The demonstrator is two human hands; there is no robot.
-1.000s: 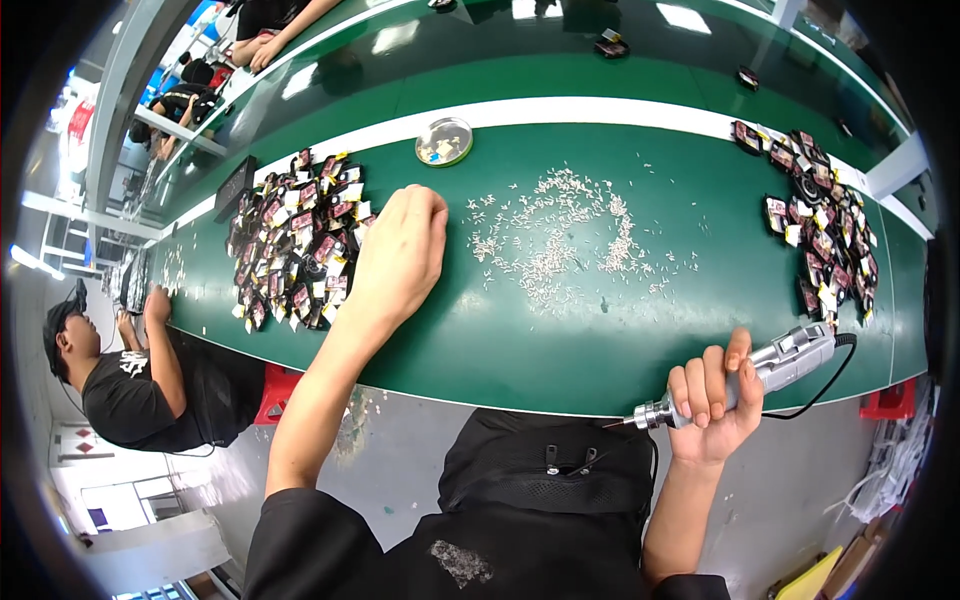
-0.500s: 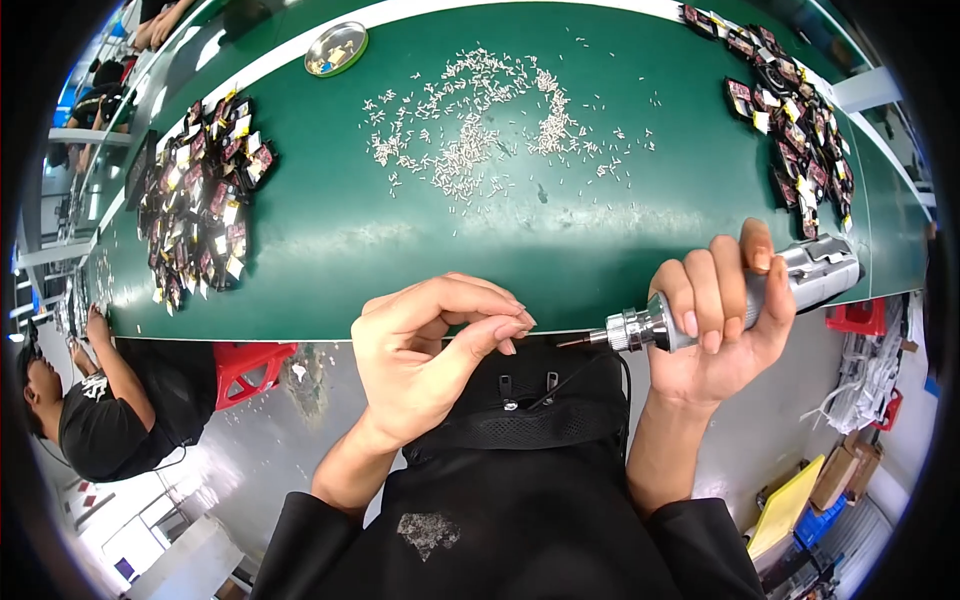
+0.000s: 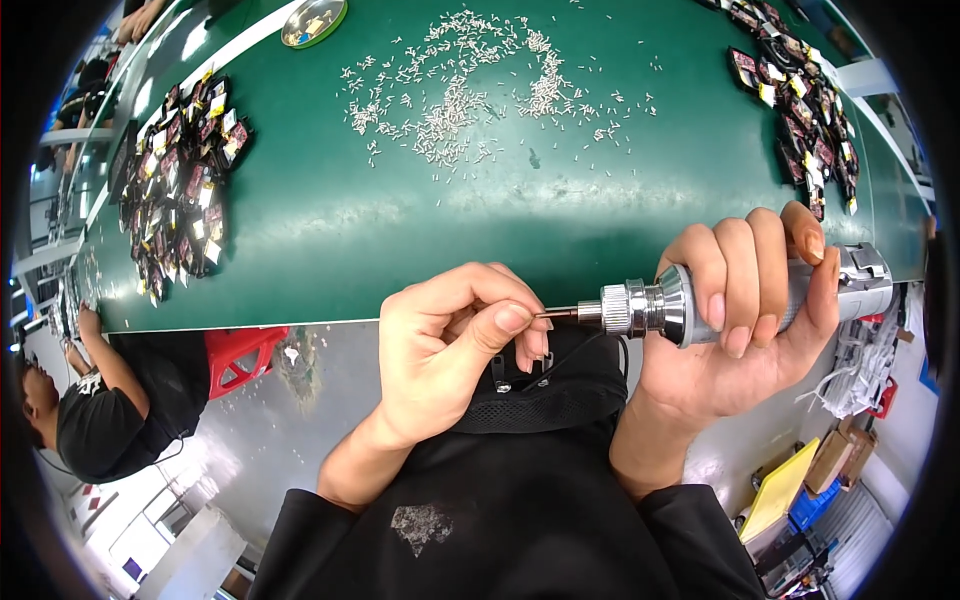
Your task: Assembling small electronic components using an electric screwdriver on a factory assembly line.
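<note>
One silver electric screwdriver (image 3: pixel 680 310) lay sideways in the right hand (image 3: pixel 738 290), its body wrapped by the curled fingers and its bare metal nose jutting past them toward the left hand (image 3: pixel 445 345). That hand's thumb and forefinger were pinched together at the far end of the thin bit (image 3: pixel 565 313), hiding whatever smaller piece might have sat between them.

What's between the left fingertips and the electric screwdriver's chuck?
In the head view, only the thin bit, running from the chuck toward the left hand; what its tip meets is too small to tell.
</note>
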